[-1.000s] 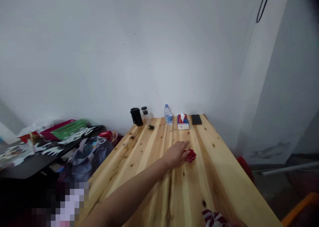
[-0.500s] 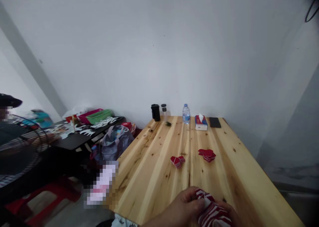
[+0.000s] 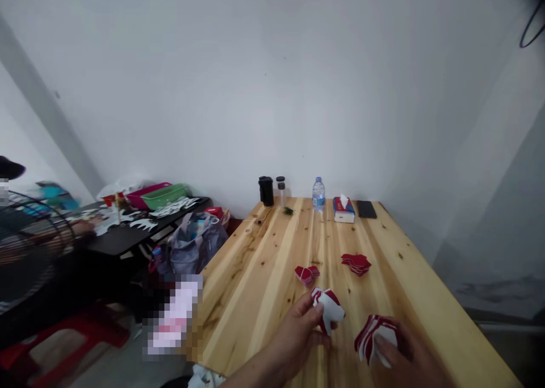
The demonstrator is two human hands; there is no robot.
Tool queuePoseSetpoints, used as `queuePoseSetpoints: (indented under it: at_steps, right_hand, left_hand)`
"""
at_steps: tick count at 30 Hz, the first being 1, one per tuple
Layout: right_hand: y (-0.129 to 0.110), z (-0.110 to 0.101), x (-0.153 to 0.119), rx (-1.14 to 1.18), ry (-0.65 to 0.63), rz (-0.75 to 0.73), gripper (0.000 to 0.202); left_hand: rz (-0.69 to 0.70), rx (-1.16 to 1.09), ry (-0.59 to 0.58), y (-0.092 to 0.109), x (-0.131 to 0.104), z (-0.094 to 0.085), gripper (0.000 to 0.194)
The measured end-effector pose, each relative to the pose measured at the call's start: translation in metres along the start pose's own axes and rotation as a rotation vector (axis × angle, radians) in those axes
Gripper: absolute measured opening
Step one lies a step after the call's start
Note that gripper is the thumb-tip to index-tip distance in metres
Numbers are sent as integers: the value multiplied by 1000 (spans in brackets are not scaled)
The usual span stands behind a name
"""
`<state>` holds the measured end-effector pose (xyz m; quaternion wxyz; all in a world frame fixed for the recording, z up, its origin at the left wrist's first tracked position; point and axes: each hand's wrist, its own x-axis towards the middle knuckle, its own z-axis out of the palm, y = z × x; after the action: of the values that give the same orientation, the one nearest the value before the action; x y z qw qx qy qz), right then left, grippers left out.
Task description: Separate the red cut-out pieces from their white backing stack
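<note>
While both hands work above the pale knotty pine plank surface (image 3: 264,274), each grip is pinched on red-and-white playing cards.

Largest to smallest: the surface carries everything below. The left hand (image 3: 298,334) pinches a few red-backed cards (image 3: 327,307) between thumb and fingertips, raised just over the wood. The right hand (image 3: 404,357), at the lower right edge, clamps a fanned red-and-white card deck (image 3: 374,338), thumb across its face. Beyond the hands lie two small red card piles, well apart from each other: the left pile (image 3: 307,274) and the right pile (image 3: 356,263). At the far edge stand a black mug (image 3: 266,191), a clear plastic water bottle (image 3: 318,195), a red-and-blue tissue box (image 3: 343,209) and a flat black phone (image 3: 367,209).
</note>
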<state>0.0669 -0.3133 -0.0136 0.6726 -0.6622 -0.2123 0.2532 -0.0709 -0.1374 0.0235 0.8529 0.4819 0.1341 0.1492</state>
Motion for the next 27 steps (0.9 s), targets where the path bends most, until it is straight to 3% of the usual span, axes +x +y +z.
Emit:
queuePoseSetpoints:
  at_steps: [3, 6, 9, 16, 21, 27]
  right_hand:
    - [-3, -8, 10, -48, -92, 37, 37]
    - [-5, -5, 15, -82, -98, 18, 34]
    - [-14, 3, 14, -135, -116, -8, 31]
    - [-23, 35, 16, -225, -350, 17, 30]
    - [-23, 45, 21, -440, -308, -5, 28]
    - [-23, 48, 26, -861, -236, -178, 37]
  left_hand:
    - [12, 27, -8, -1, 3, -2, 38]
    - [41, 97, -28, -3, 5, -4, 34]
    - [50, 94, -17, -6, 7, -7, 31]
    - [-19, -170, 17, -3, 7, -7, 25]
    - [-79, -233, 26, 5, -1, -10, 22]
    - [-106, -235, 72, 11, -8, -12, 22]
